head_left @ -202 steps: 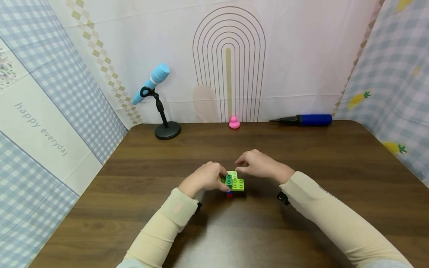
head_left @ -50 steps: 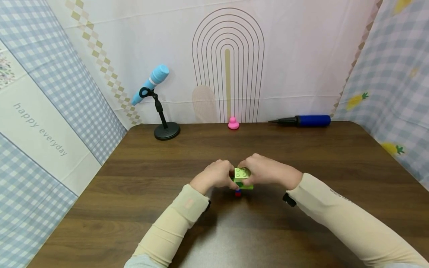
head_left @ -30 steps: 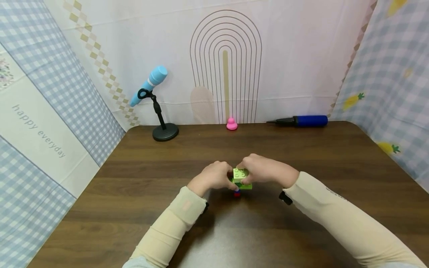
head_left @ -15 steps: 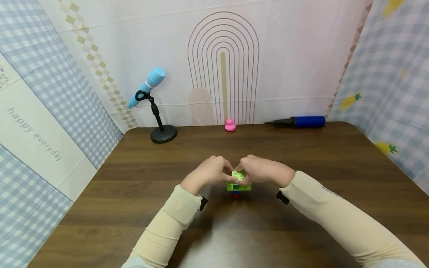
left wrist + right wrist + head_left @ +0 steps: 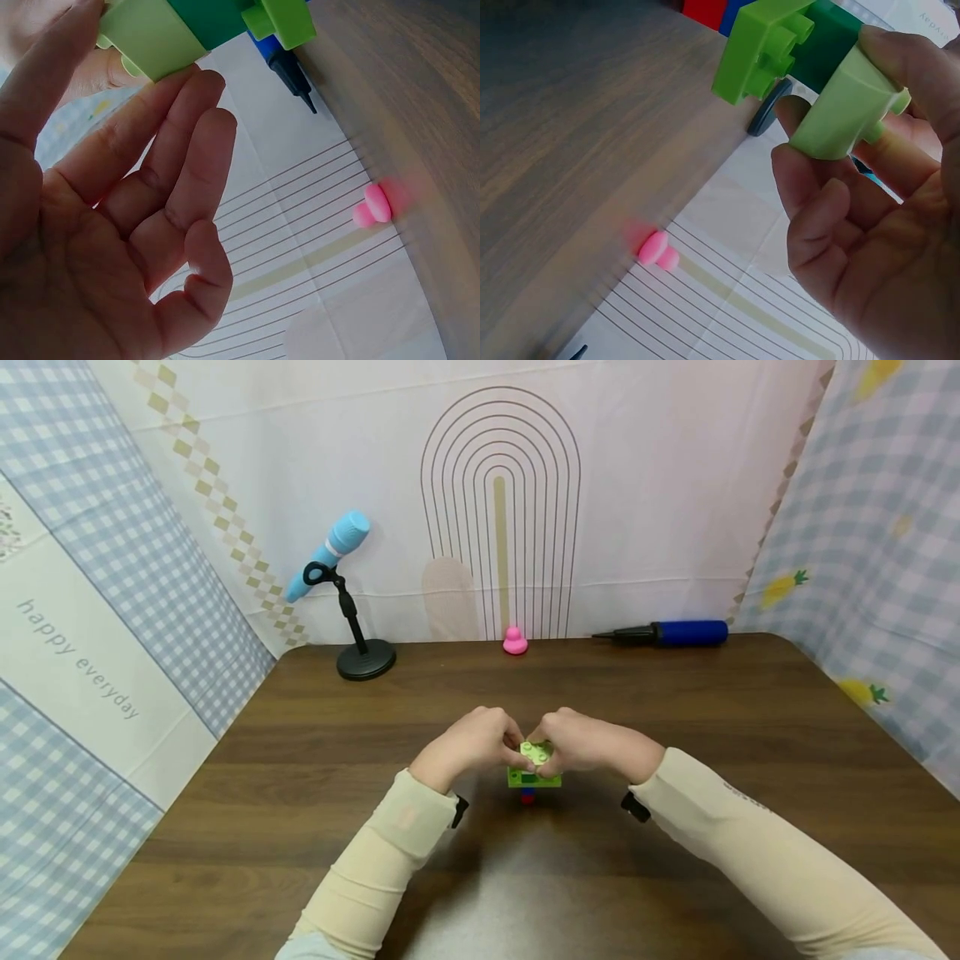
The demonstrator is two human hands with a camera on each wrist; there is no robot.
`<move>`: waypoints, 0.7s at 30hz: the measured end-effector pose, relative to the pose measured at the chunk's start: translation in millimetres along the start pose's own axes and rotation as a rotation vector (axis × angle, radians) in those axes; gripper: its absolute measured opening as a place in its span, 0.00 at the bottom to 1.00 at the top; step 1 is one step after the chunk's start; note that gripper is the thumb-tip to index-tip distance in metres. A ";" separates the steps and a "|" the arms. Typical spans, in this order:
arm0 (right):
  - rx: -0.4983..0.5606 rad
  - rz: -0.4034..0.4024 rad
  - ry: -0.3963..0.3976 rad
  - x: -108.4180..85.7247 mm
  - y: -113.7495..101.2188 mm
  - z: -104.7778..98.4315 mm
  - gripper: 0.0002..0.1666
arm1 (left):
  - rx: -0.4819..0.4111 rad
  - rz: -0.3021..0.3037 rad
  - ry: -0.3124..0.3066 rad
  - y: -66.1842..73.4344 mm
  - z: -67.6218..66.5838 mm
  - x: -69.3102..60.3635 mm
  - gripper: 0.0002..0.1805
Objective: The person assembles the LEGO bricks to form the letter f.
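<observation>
A stack of toy building bricks stands near the middle of the table. A pale green brick (image 5: 535, 752) tops it; beneath come a dark green brick (image 5: 826, 43), a lime green brick (image 5: 546, 782), a blue brick (image 5: 528, 792) and a red brick (image 5: 528, 799). My left hand (image 5: 471, 748) pinches the pale green brick from the left, its thumb in front. From the right, my right hand (image 5: 594, 747) grips the same brick between thumb and fingers. In the right wrist view the pale green brick sits against the dark green one. The hands partly cover the upper bricks.
Along the table's back edge are a black stand (image 5: 365, 658) holding a light blue microphone (image 5: 347, 535), a small pink duck-like toy (image 5: 515, 642) and a blue-and-black hand pump (image 5: 688, 632). A white patterned cloth (image 5: 637, 485) hangs behind.
My right hand has come onto the stack, where the pale green brick now tops the dark green one. My left hand has shifted up from the lower bricks to the pale green brick.
</observation>
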State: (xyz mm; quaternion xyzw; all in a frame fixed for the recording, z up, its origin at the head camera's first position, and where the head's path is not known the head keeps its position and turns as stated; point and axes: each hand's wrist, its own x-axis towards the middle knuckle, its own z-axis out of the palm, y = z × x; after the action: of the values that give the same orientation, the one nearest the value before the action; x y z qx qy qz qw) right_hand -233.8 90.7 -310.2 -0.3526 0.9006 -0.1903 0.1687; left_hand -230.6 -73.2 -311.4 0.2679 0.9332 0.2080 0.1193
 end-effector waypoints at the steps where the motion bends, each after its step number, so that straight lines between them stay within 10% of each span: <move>1: 0.005 0.006 0.000 -0.2 0.2 0.4 0.09 | 0.003 0.000 -0.001 0.2 -0.1 0.3 0.12; 21: -0.041 0.006 0.087 -9.3 5.0 11.4 0.24 | 0.025 -0.028 -0.021 4.8 -2.0 -0.4 0.14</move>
State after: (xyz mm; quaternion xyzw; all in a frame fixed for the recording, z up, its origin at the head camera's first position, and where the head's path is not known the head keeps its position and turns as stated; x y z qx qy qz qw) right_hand -225.2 98.0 -320.8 -0.3447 0.9118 -0.1866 0.1225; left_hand -228.7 -70.4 -307.4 0.2583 0.9381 0.1918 0.1286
